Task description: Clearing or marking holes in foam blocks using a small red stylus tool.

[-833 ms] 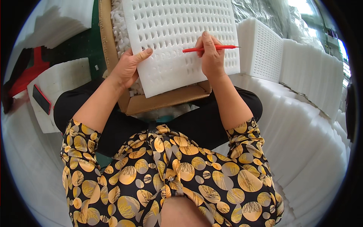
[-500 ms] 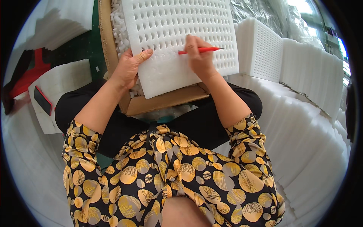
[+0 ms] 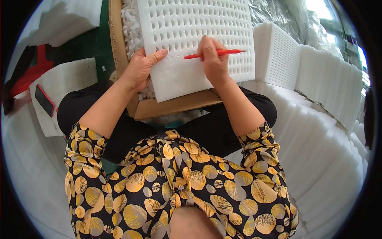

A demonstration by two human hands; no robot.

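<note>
A white foam sheet (image 3: 175, 81) with rows of small slots lies tilted over an open cardboard box (image 3: 175, 108). My left hand (image 3: 140, 67) grips the sheet's left edge, thumb on top and fingers hidden beneath. In my right hand (image 3: 215, 63) is a slim red pen-like tool (image 3: 193, 56) with a thin dark tip pointing right. That hand rests over the lower right part of the slotted area. Near the lower left, the sheet's surface has few or no open slots. Small white foam bits (image 3: 132, 30) fill the box beside the sheet.
Stacked white foam sheets (image 3: 318, 139) rise along the right. A slotted foam block (image 3: 276, 53) stands at the back right, before clear plastic wrapping (image 3: 274, 20). To the left, a phone with a red edge (image 3: 44, 100) lies on a foam block (image 3: 73, 75), near a red object (image 3: 38, 67).
The foam sheet and both hands have shifted slightly to the right in view. My right hand has moved a little right with the red tool, now held more level.
</note>
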